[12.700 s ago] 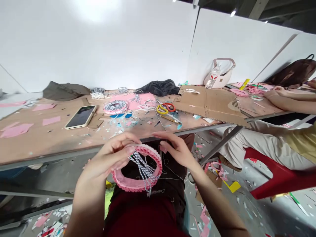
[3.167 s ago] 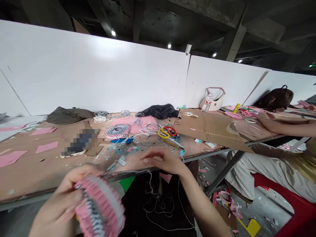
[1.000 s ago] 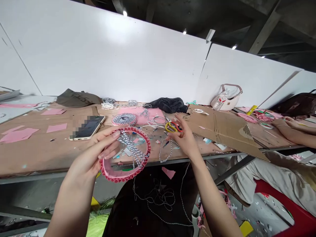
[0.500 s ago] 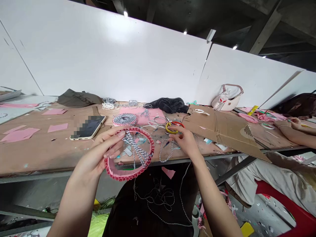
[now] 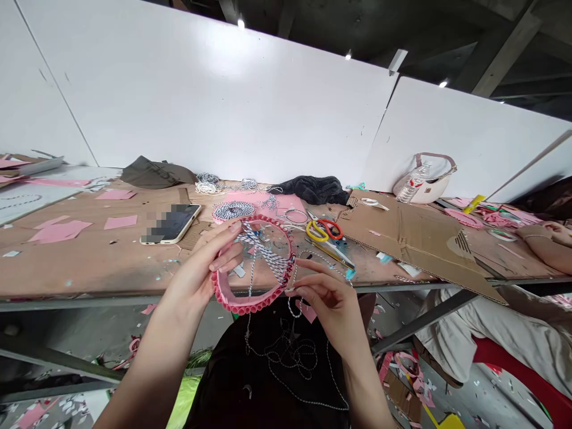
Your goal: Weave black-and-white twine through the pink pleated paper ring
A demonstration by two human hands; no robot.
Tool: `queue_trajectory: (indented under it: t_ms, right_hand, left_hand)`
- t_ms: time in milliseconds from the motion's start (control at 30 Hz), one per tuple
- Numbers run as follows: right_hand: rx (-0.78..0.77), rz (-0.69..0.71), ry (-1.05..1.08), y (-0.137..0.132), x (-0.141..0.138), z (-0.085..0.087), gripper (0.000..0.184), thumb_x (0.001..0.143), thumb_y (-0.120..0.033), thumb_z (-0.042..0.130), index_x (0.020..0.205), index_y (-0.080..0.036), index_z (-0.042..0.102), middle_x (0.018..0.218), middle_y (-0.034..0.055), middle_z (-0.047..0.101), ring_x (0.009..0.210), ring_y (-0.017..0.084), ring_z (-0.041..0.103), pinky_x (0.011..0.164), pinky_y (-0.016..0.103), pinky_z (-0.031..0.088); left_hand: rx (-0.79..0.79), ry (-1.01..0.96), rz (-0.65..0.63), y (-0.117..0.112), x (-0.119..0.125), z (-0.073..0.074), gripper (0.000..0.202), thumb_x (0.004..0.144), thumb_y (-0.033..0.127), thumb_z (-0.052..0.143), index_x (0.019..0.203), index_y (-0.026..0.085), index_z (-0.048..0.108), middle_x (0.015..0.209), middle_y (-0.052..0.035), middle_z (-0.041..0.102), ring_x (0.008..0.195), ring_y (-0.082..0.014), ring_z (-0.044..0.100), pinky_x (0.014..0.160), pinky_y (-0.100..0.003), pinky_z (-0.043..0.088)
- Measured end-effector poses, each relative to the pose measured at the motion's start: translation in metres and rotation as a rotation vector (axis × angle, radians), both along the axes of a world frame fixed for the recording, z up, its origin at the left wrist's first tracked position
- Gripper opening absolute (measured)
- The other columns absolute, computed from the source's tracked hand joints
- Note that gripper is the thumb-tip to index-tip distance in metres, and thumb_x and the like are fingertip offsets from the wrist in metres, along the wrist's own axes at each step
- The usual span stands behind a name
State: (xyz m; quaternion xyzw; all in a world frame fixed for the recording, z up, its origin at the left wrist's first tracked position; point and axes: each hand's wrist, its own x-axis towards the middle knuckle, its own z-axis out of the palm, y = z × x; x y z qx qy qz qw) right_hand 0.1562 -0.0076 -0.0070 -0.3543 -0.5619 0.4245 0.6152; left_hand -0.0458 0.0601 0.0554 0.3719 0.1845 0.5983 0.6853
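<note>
Two hands are on this job now: half a second ago the right hand (image 5: 330, 301) was out by the scissors (image 5: 322, 236), and now it's come back to the near right edge of the pink ring (image 5: 243, 305). So both hands are on the ring and string again, which I'd read as the string work being back in hand, scissors left lying on the bench (image 5: 111, 268).

Left hand (image 5: 203, 271) has its fingers wrapped on the ring's left side, thumb on the rim, holding it tilted up just off the near edge of the bench. Right thumb and index are pinched together, on the string (image 5: 270, 259) by the look of it, though the exact pinch point is tiny. Black-and-white strands already criss-cross the ring from far left to right. A small loop dangles below the right fingertips, and more string lies tangled on the lap (image 5: 259, 387).

Far side: a wound disc (image 5: 233, 211) behind the ring, phone (image 5: 174, 225) off to the left.
</note>
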Motion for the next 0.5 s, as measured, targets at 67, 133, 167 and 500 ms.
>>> queue_trajectory:
  t_ms: [67, 133, 167, 500]
  right_hand:
    - [0.008, 0.026, 0.063, -0.003, -0.004, 0.0, 0.011, 0.088, -0.02, 0.073, 0.091, -0.026, 0.081, 0.123, 0.005, 0.068, 0.08, 0.017, 0.076, 0.083, 0.031, 0.064]
    - [0.007, 0.028, 0.106, -0.004, -0.008, -0.002, 0.011, 0.087, -0.02, 0.074, 0.093, -0.026, 0.081, 0.118, 0.0056, 0.07, 0.082, 0.018, 0.076, 0.081, 0.032, 0.064]
    - [0.01, 0.009, 0.124, -0.004, -0.01, -0.004, 0.011, 0.086, -0.019, 0.075, 0.094, -0.026, 0.081, 0.117, 0.0058, 0.071, 0.084, 0.018, 0.075, 0.081, 0.031, 0.064]
    - [0.262, -0.196, 0.291, -0.009, -0.043, 0.012, 0.014, 0.095, -0.014, 0.063, 0.091, -0.024, 0.072, 0.084, -0.003, 0.065, 0.068, 0.009, 0.069, 0.067, 0.021, 0.06]
  left_hand:
    - [-0.026, -0.056, 0.001, -0.002, 0.002, 0.0, 0.018, 0.077, 0.006, 0.077, 0.067, 0.012, 0.063, 0.046, 0.0107, 0.045, 0.031, 0.0019, 0.028, 0.031, -0.006, 0.031]
    - [-0.056, -0.104, 0.01, -0.004, 0.004, 0.0, 0.018, 0.086, 0.002, 0.064, 0.072, 0.012, 0.065, 0.047, 0.0102, 0.045, 0.03, 0.0013, 0.033, 0.031, -0.007, 0.032]
    - [-0.071, -0.129, 0.019, -0.006, 0.005, 0.0, 0.022, 0.091, 0.001, 0.057, 0.074, 0.011, 0.065, 0.047, 0.0097, 0.046, 0.029, 0.0012, 0.035, 0.031, -0.007, 0.032]
    - [-0.481, -0.411, -0.075, -0.01, 0.006, -0.004, 0.044, 0.108, 0.026, 0.034, 0.071, 0.016, 0.055, 0.041, 0.0087, 0.038, 0.026, 0.0012, 0.041, 0.031, -0.004, 0.031]
